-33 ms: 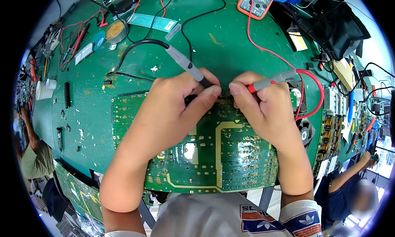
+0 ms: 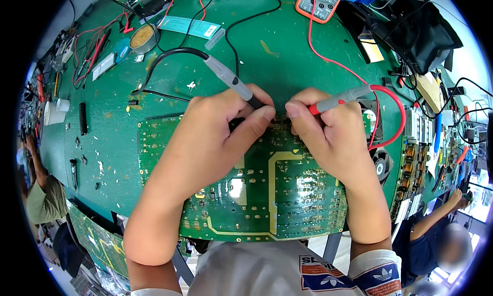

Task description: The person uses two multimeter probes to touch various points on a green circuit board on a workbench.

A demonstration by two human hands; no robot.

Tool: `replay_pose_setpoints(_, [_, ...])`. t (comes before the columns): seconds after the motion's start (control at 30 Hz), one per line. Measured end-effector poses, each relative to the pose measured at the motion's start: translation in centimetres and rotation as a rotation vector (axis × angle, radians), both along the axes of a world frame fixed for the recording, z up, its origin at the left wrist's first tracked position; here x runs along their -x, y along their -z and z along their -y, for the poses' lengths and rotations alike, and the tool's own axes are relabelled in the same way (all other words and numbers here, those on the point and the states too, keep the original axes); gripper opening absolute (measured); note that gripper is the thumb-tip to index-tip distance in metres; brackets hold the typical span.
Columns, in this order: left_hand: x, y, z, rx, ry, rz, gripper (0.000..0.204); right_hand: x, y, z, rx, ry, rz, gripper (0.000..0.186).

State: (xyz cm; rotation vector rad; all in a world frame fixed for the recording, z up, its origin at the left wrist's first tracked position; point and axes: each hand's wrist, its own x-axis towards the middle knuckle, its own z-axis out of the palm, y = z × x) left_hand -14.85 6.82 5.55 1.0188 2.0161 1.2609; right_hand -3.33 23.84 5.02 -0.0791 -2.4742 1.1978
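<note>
A large green circuit board lies in front of me, its near edge at my body. My left hand pinches a grey and black test probe, tilted down to the right. In my right hand is a grey and red test probe, tilted down to the left. Both hands rest over the far part of the board, close together, fingertips nearly meeting. The probe tips point at the board between them; my fingers hide whether they touch it. A red lead runs from the right probe, a black one from the left.
An orange multimeter stands at the far edge. A round tin and a light-blue packet lie far left. Beside my right forearm are a small fan and a row of component boards. Other people sit at both sides.
</note>
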Motion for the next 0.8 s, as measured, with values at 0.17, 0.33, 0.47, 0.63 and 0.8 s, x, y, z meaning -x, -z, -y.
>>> replay_pose_setpoints(0.17, [-0.03,-0.17,0.12,0.000,0.007,0.012,0.014,-0.29,0.28,0.08,0.072,0.048,0.012,0.014])
replay_pose_setpoints(0.33, [-0.04,0.04,0.16,-0.007,-0.006,0.020,0.014,-0.27,0.50,-0.46,-0.016,-0.016,0.006,0.013])
replay_pose_setpoints(0.47, [-0.03,0.01,0.17,-0.019,-0.003,0.007,0.015,-0.18,0.61,-0.19,0.038,0.012,0.001,0.012])
replay_pose_setpoints(0.63, [0.01,-0.23,0.05,0.006,0.007,0.011,0.015,-0.24,0.49,-0.27,0.024,0.009,0.012,0.011])
replay_pose_setpoints(0.8, [-0.04,0.04,0.11,-0.022,0.004,0.038,0.013,-0.15,0.80,-0.20,0.021,-0.001,-0.032,0.011])
